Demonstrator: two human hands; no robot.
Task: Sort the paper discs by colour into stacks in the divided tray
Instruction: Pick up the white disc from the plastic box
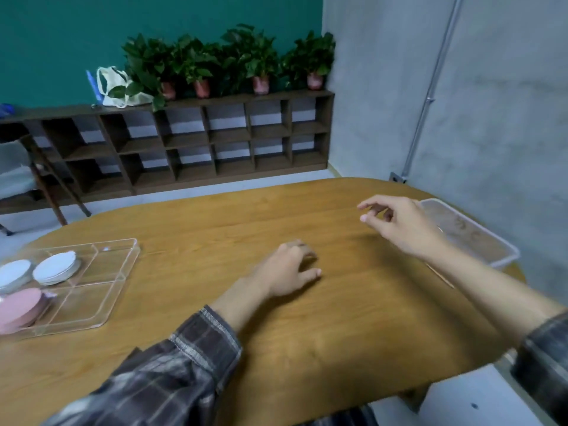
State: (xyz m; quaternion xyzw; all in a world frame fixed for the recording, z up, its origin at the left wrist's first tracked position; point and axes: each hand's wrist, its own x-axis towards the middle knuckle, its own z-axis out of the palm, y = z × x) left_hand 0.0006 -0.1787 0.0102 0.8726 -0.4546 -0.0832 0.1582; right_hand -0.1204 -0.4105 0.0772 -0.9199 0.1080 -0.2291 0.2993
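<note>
Nearest to me, my two forearms reach out over a wooden table (322, 339), each in a plaid sleeve (196, 358). My left hand (287, 272) rests on the tabletop straight ahead. Its fingers are loosely bent under and the thumb points out to the side, and I can see nothing in it. My right hand (396, 224) hangs above the wood, further out and to the right of the left one. Its fingers are loose, with thumb and forefinger a little apart, and it grips nothing. Well off to the left of my left hand lies the clear divided tray (89, 298), and the paper discs are in it. A pink stack (20, 309) sits in a near compartment and a white stack (57, 267) leans in the one behind it. Another pale stack (13, 273) sits just beside the white one at the edge of view; I cannot tell whether a divider runs between those two. I see discs nowhere but in the tray, so I judge the sorting done or close to it, which would explain both hands idling away from it. Just beyond my right hand a cloudy plastic tub (473, 238) sits at the table's edge, its contents too blurred to name. A thin wooden stick (440, 276) lies beside my right forearm. Farther off, against a green wall, a low dark shelf unit (215, 139) carries a row of potted plants (233, 63) and a cloth bag (118, 87). A chair (18, 170) stands far to the left.
</note>
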